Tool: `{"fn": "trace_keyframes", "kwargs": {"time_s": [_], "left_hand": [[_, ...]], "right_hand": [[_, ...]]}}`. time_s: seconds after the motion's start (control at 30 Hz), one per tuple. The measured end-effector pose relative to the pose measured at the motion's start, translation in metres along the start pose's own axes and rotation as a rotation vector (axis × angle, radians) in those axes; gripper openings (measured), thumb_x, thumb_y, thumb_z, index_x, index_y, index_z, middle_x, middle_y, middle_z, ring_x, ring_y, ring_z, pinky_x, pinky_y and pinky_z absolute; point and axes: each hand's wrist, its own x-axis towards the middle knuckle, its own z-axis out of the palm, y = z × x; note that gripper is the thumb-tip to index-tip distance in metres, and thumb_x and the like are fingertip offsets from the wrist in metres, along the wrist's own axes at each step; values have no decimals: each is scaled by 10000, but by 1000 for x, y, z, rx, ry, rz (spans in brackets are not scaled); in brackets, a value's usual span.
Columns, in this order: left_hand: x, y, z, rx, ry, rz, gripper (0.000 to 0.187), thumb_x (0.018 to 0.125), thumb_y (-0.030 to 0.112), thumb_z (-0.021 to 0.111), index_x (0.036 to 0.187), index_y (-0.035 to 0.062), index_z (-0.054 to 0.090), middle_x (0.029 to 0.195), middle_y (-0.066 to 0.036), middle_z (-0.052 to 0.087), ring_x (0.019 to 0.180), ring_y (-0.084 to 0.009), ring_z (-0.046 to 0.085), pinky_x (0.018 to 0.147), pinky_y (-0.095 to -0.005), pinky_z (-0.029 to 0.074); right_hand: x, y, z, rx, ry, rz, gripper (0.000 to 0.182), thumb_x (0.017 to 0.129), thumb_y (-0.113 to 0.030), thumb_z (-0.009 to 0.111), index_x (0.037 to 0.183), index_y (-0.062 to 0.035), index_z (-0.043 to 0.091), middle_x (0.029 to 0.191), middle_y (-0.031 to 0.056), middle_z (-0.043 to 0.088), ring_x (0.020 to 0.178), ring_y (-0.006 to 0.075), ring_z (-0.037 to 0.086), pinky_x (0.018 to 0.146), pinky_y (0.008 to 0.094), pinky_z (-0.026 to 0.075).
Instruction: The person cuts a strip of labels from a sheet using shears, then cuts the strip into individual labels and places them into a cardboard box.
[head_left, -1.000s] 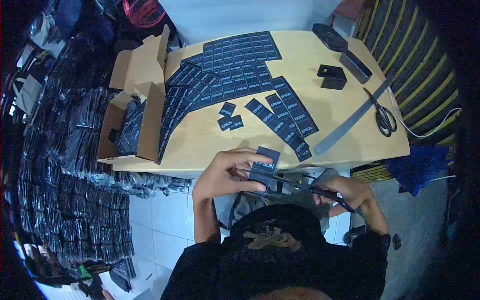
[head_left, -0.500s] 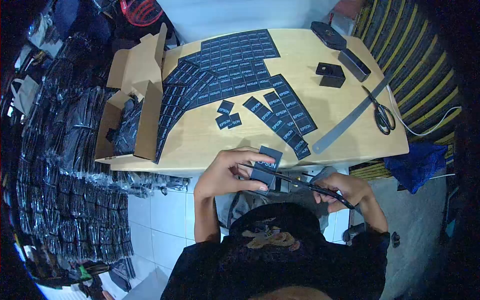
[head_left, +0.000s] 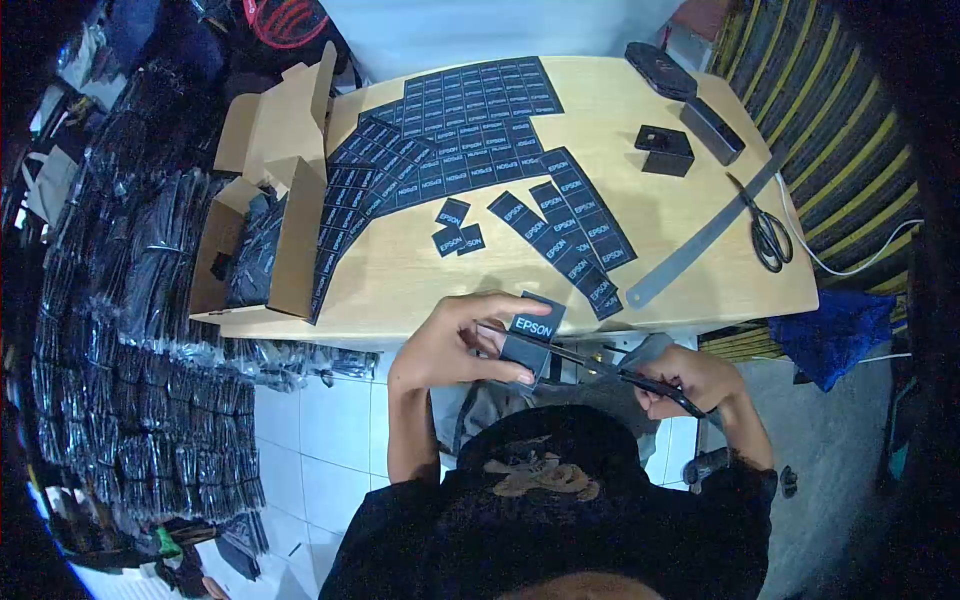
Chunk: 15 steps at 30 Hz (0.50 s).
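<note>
My left hand [head_left: 445, 345] pinches a small black strip of EPSON labels [head_left: 533, 327], thumb at its lower end and fingers at its upper end. In my right hand [head_left: 690, 380] is a pair of black-handled scissors [head_left: 645, 382], pointing left. The blades lie across the middle of the strip, just below the printed word. Both hands are in front of the table's near edge. Beyond them, several loose single labels [head_left: 452, 213] and longer label strips [head_left: 555, 240] rest on the table.
Larger label sheets [head_left: 480, 100] cover the table's far left. An open cardboard box [head_left: 292, 250] with dark pieces inside stands at the left edge. To the right lie a metal ruler [head_left: 690, 245], another pair of scissors [head_left: 768, 235] and black cases [head_left: 712, 130]. Bundled plastic-wrapped goods [head_left: 150, 400] are stacked at left.
The scissor blades look closer together across the strip, and the printed word shows more fully above them. Both hands stay in nearly the same place.
</note>
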Motion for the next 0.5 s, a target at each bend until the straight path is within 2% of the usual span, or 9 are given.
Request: {"fn": "trace_keyframes", "kwargs": {"time_s": [0.13,0.17,0.2,0.27,0.33,0.4,0.47,0.5], "left_hand": [[1,0,0,-17,12,6,623,605,21,808,1181,57,572,928,-43,631,733,-78,616,572,-178,477],[1,4,1,-46,41,-33,642,541,18,842,1133,26,595,922,-43,649,721,-44,584,554,-151,438],[2,2,1,-46,40,-33,642,541,18,842,1133,26,595,922,-43,649,721,-44,584,554,-151,438],[2,-6,-2,-61,51,-24,642,549,4,836,1140,15,584,941,-60,652,728,-55,601,565,-156,456],[2,-10,-4,-144,73,-19,605,579,-28,809,1137,28,583,972,-77,649,823,-85,617,629,-185,496],[4,-20,-15,38,166,-28,539,611,-22,794,1108,33,595,957,-57,641,821,-67,597,638,-180,479],[14,-39,-30,230,280,27,496,633,61,799,1095,105,626,716,72,481,544,-23,327,483,-171,287],[20,-35,-37,344,307,-20,455,634,79,797,1059,107,637,742,50,519,584,-27,396,506,-169,332]], "right_hand": [[-1,-1,1,-30,39,26,270,788,-231,699,732,-5,562,591,89,538,514,175,509,486,314,378],[-2,0,1,-63,49,59,271,791,-229,697,723,-5,561,590,91,537,511,177,503,486,314,377],[-3,3,2,-62,50,58,271,791,-229,697,723,-5,561,590,91,537,511,177,503,486,314,377],[-5,10,3,-46,73,51,273,786,-226,702,714,-6,558,581,87,529,503,171,489,481,315,374],[-9,9,3,-52,99,41,272,784,-226,705,712,-9,557,575,83,524,499,169,483,477,314,371],[-15,11,3,-60,125,27,270,782,-225,707,711,-12,556,569,78,519,494,167,477,474,312,368],[-26,17,3,-79,205,105,236,744,-204,715,710,-11,585,583,50,549,501,106,485,469,278,372],[-30,16,5,-46,237,189,222,750,-200,703,695,-23,580,555,17,516,505,78,456,464,265,357]]}}
